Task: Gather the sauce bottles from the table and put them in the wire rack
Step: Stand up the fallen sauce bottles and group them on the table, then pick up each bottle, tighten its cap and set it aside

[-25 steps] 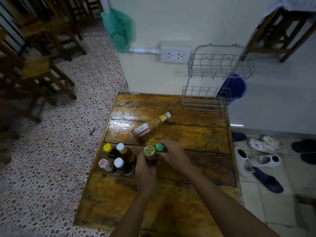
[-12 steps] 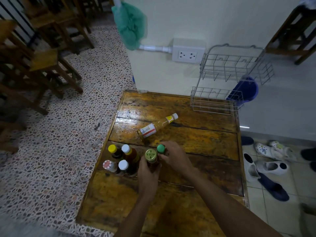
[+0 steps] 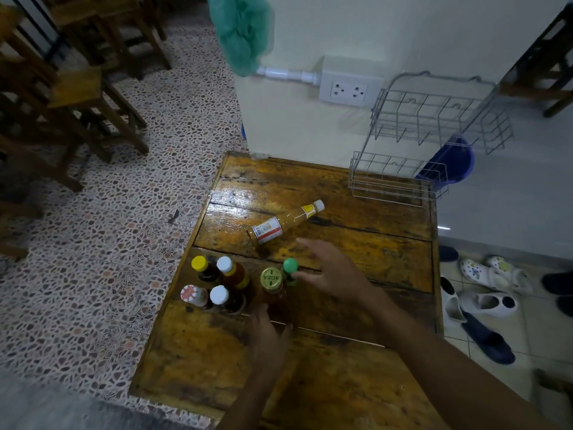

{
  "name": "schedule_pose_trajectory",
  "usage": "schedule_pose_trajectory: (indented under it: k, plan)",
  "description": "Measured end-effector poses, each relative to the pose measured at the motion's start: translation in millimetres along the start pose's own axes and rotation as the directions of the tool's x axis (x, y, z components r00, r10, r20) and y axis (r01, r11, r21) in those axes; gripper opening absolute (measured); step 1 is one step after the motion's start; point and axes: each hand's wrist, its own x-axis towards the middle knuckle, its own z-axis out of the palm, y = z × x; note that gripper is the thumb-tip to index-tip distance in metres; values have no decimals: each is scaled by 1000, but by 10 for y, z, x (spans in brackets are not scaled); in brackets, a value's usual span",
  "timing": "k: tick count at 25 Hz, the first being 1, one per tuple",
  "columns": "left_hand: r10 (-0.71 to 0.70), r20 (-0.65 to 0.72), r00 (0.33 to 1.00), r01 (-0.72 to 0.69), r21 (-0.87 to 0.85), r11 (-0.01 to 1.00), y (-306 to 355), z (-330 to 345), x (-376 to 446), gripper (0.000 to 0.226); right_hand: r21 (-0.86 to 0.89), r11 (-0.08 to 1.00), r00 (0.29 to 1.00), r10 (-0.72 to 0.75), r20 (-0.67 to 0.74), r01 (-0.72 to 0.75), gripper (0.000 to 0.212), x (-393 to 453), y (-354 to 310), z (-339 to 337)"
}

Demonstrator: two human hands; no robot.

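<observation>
Your right hand (image 3: 333,271) is spread open, thumb just touching the green-capped bottle (image 3: 290,270); your left hand (image 3: 268,335) lies relaxed, holding nothing, just near of the gold-lidded bottle (image 3: 270,285). Four more bottles (image 3: 214,285) stand to the left; one bottle (image 3: 283,221) lies flat farther off — the wire rack (image 3: 400,178) sits at the table's (image 3: 341,383) far right.

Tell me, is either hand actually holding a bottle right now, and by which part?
Neither clearly has a grip. The right hand is spread open, one fingertip near the green-capped bottle. The left hand sits at the base of the gold-lidded bottle; whether it grasps cannot be told.
</observation>
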Motion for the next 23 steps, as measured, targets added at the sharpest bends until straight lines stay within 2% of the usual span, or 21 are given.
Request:
schedule_pose_trajectory:
  k: [4,8,11,14,18,23]
  plan:
    - [103,47,994,-112,299,948,-23,231,-155,75,-83,995,994,54,-98,-62,65,271,304,-220]
    - [101,128,987,-150,471,869,0,416,-227,84,-258,966,999,15,-48,-27,60,904,367,-125]
    - [80,155,985,-148,501,853,-14,435,-184,84,-448,887,993,-93,67,113,69,1324,330,70]
    - [79,177,981,-163,537,828,-47,440,-139,82,-585,796,981,-60,183,158,72,1558,340,164]
    - [94,194,977,-191,573,797,-67,457,-157,81,-634,770,989,32,148,70,67,1428,410,74]
    - [216,253,943,-322,533,782,32,483,-218,82,-425,878,972,233,-21,-220,62,370,622,-148]
